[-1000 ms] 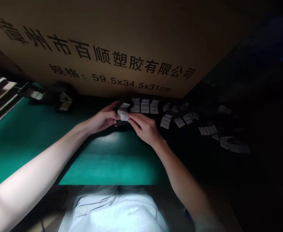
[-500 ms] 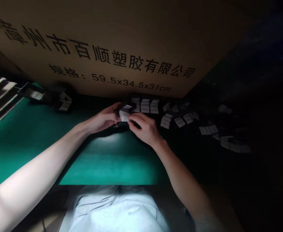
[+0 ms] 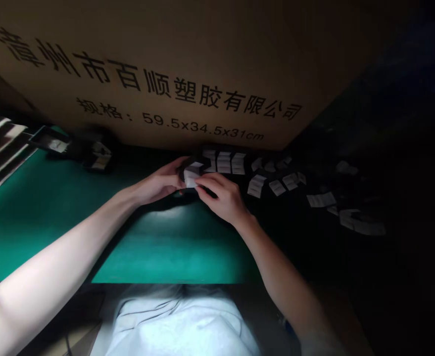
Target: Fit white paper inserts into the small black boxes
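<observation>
My left hand [image 3: 159, 184] and my right hand [image 3: 220, 195] meet in front of me, both holding a small dark block [image 3: 192, 173]. White paper [image 3: 190, 182] wraps part of the block, and its lower side is partly hidden by my fingers. My right fingertips press on the paper from the right, while my left fingers hold the block from the left. Just beyond the hands lie several small white paper slips [image 3: 223, 163] in neat rows on a dark surface.
A green mat [image 3: 165, 252] lies under my forearms. Further white slips [image 3: 276, 188] are scattered to the right. A large printed cardboard box [image 3: 187, 64] stands at the back. Dark trays [image 3: 48, 139] sit at the far left, and my light shirt [image 3: 176, 321] shows below.
The white paper was loose and bunched on the block, and now lies flatter around it. The block has turned slightly between my hands, which have moved little.
</observation>
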